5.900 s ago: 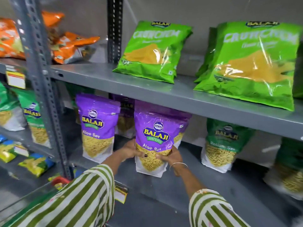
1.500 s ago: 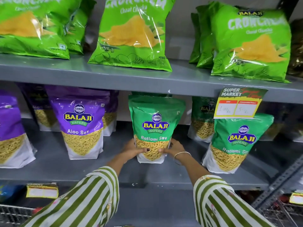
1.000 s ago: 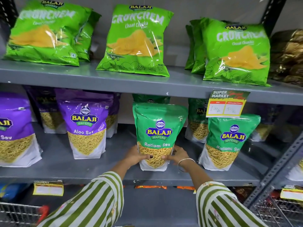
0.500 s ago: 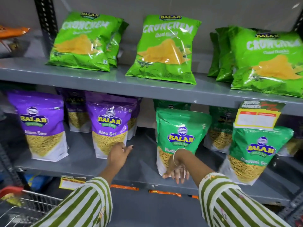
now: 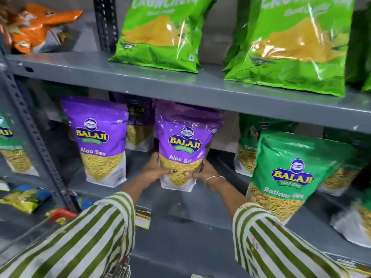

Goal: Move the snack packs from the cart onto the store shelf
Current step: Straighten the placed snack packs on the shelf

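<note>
A purple Aloo Sev pack [image 5: 185, 145] stands upright on the grey middle shelf [image 5: 196, 205]. My left hand [image 5: 155, 170] grips its lower left side and my right hand [image 5: 202, 172], with a bangle at the wrist, grips its lower right side. A second purple Aloo Sev pack [image 5: 99, 141] stands to the left, and another purple pack [image 5: 138, 125] sits behind them. A green Ratlami Sev pack [image 5: 291, 173] stands upright to the right near the shelf front.
The upper shelf [image 5: 180, 83] carries green Crunchem bags [image 5: 160, 31] and orange packs [image 5: 34, 23] at far left. A perforated steel upright [image 5: 38, 141] divides the bays. The cart's red handle [image 5: 62, 214] shows at lower left. More green packs [image 5: 251, 145] stand further back.
Both hands left the green Ratlami Sev pack and moved left; they now grip the purple Aloo Sev pack. The view shifted left and closer.
</note>
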The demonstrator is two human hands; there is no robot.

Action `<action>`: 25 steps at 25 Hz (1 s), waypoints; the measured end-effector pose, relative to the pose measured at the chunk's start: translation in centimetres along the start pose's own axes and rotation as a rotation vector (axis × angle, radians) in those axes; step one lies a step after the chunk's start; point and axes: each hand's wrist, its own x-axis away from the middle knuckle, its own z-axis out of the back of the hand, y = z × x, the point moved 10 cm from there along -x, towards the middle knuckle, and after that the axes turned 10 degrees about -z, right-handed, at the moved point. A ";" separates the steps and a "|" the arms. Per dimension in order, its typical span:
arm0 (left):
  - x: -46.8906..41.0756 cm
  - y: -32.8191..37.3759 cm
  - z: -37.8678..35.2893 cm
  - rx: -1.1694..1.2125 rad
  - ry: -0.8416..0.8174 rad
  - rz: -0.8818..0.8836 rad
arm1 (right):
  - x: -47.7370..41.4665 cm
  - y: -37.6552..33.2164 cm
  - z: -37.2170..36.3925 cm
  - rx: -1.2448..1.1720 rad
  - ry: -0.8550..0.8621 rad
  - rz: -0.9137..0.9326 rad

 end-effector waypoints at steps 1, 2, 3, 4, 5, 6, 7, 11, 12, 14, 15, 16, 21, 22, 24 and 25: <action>0.7 0.8 0.0 0.009 -0.004 0.003 | 0.0 0.2 0.0 -0.024 0.016 0.007; 1.1 1.3 -0.2 0.039 -0.023 0.005 | 0.4 0.3 0.2 -0.040 0.042 0.002; 1.9 2.2 -0.5 0.062 -0.046 -0.001 | 0.7 0.8 0.5 -0.058 0.068 -0.015; 2.5 2.5 -0.5 0.059 -0.053 -0.007 | 1.1 1.3 0.7 -0.062 0.088 -0.035; 2.8 2.5 -0.6 0.032 -0.062 -0.015 | 1.5 1.6 0.7 -0.050 0.094 -0.044; 3.2 2.4 -0.5 0.005 -0.056 -0.024 | 2.2 1.9 0.8 -0.022 0.100 -0.058; 3.7 2.4 -0.4 -0.025 -0.058 -0.036 | 2.7 1.9 0.8 0.000 0.104 -0.067; 4.6 3.0 -0.3 -0.079 -0.070 -0.042 | 3.6 2.4 1.1 0.027 0.148 -0.102; 4.6 2.9 -0.3 -0.074 -0.077 -0.042 | 3.6 2.3 1.1 0.038 0.157 -0.098; 4.3 2.8 -0.4 -0.060 -0.083 -0.050 | 3.3 2.2 1.3 0.036 0.177 -0.086; 4.1 2.6 -0.5 -0.054 -0.087 -0.052 | 3.0 2.4 1.3 0.025 0.172 -0.080; 4.0 2.5 -0.5 -0.047 -0.089 -0.053 | 2.7 2.4 1.2 0.018 0.162 -0.073; 3.7 2.2 -0.1 -0.006 -0.087 -0.052 | 2.4 2.1 0.3 0.016 0.145 -0.057; 3.7 2.0 0.0 0.005 -0.087 -0.042 | 2.8 1.8 0.0 0.023 0.134 -0.069; 4.2 2.1 0.3 -0.025 -0.107 0.011 | 3.2 1.8 0.1 0.089 0.136 -0.099; 4.6 2.2 0.2 -0.081 -0.145 0.072 | 3.4 2.0 0.5 0.147 0.148 -0.127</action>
